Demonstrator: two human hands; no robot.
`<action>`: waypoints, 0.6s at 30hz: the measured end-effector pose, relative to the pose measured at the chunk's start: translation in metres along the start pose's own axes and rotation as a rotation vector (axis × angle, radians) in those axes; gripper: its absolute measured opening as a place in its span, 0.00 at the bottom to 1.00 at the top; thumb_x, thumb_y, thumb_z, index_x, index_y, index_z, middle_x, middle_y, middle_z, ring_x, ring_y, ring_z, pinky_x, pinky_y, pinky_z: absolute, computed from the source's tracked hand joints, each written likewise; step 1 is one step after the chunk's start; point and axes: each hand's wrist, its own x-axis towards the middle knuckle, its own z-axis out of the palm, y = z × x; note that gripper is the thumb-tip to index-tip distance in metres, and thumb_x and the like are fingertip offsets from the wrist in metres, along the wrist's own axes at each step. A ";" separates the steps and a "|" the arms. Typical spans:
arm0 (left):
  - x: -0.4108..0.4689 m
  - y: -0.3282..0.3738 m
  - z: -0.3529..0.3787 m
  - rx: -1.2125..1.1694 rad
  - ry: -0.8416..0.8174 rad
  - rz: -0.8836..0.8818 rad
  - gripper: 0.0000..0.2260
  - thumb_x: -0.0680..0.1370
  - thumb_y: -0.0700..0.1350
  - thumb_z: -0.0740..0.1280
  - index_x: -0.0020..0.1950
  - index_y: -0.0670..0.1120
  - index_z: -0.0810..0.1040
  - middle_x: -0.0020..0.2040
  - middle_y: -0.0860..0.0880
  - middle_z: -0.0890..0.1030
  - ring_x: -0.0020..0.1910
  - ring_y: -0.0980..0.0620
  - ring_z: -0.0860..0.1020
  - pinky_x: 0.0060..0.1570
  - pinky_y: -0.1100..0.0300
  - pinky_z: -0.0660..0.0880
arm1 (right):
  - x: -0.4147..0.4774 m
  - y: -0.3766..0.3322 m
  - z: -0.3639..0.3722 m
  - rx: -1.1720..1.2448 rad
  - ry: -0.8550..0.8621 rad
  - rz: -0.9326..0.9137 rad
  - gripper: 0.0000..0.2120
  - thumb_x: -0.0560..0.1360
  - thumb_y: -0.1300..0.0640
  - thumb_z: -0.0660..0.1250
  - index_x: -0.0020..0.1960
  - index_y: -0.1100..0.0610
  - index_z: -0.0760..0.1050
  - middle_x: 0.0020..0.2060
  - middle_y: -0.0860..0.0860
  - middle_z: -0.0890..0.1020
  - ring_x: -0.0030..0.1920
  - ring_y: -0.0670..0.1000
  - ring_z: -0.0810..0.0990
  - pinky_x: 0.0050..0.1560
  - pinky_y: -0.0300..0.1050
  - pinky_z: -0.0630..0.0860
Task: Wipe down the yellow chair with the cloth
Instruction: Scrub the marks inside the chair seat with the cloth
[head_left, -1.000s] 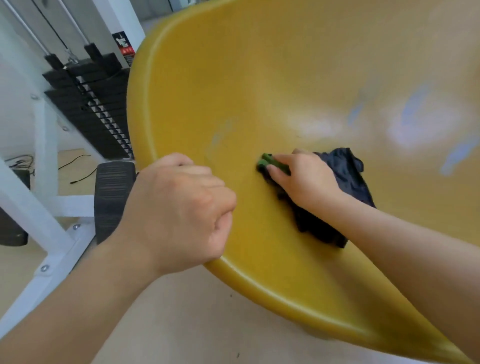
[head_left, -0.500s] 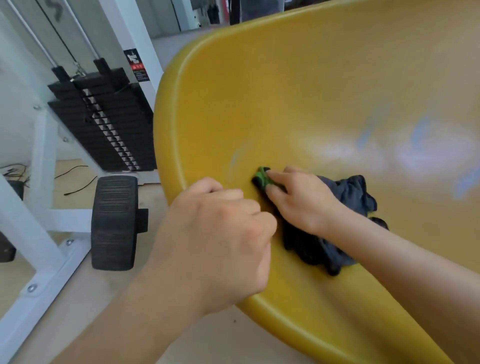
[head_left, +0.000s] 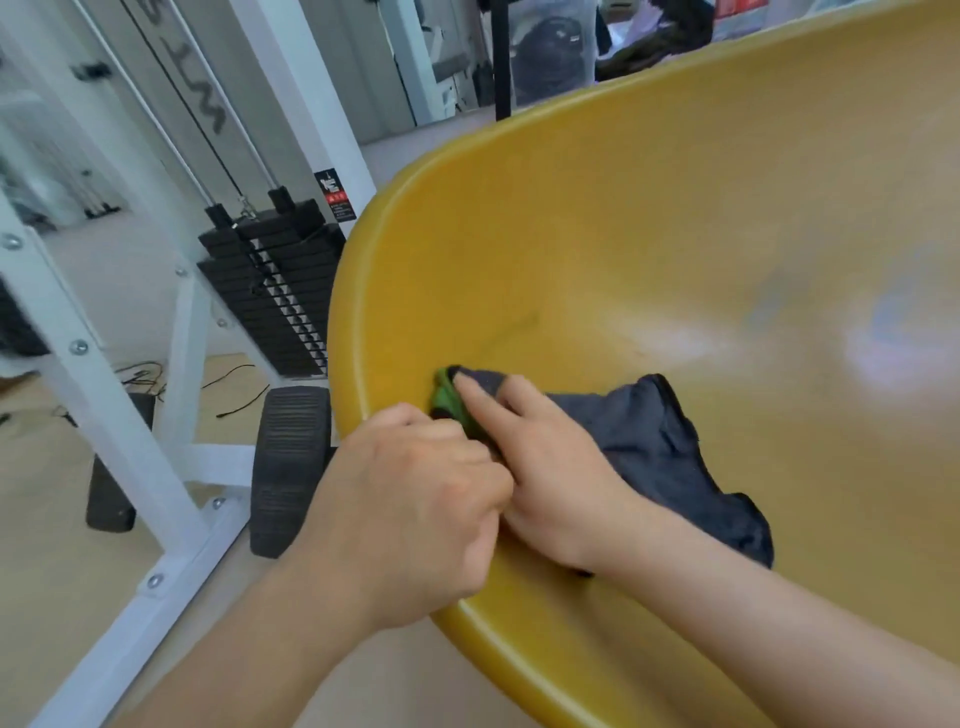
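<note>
The yellow chair (head_left: 649, 218) is a glossy moulded shell that fills the right of the head view. A dark grey cloth (head_left: 660, 447) with a green edge lies inside the shell near its left rim. My right hand (head_left: 540, 467) presses flat on the cloth, fingers stretched toward the green edge. My left hand (head_left: 415, 504) is curled around the chair's left rim, right beside the right hand, gripping the edge.
A white weight machine frame (head_left: 104, 395) with a black weight stack (head_left: 280, 296) stands to the left, close to the chair. Black foot rollers (head_left: 291, 467) sit by its base. Cables lie on the pale wooden floor (head_left: 52, 519). Clutter is at the back.
My right hand and the cloth have slid left toward the chair's rim, ending against my left hand. The view has tipped up, showing more of the room behind.
</note>
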 end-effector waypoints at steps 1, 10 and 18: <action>0.001 0.001 -0.001 0.005 -0.019 -0.008 0.10 0.68 0.43 0.59 0.27 0.49 0.73 0.25 0.52 0.72 0.28 0.49 0.72 0.33 0.54 0.70 | -0.011 -0.005 0.001 0.026 -0.037 -0.094 0.27 0.79 0.50 0.54 0.78 0.50 0.56 0.49 0.50 0.68 0.49 0.53 0.71 0.45 0.48 0.71; 0.021 0.016 0.003 0.147 -0.452 -0.119 0.14 0.73 0.47 0.59 0.55 0.57 0.79 0.56 0.59 0.79 0.59 0.54 0.73 0.54 0.53 0.70 | -0.005 0.097 -0.031 -0.298 -0.048 0.597 0.26 0.79 0.37 0.50 0.75 0.34 0.49 0.71 0.50 0.63 0.69 0.58 0.59 0.59 0.61 0.64; 0.090 0.013 0.022 0.208 -0.592 -0.154 0.15 0.74 0.47 0.59 0.59 0.56 0.75 0.60 0.55 0.74 0.60 0.51 0.69 0.54 0.54 0.69 | -0.081 0.138 -0.060 -0.522 0.000 0.283 0.22 0.78 0.41 0.55 0.72 0.35 0.60 0.66 0.39 0.73 0.66 0.49 0.70 0.50 0.53 0.65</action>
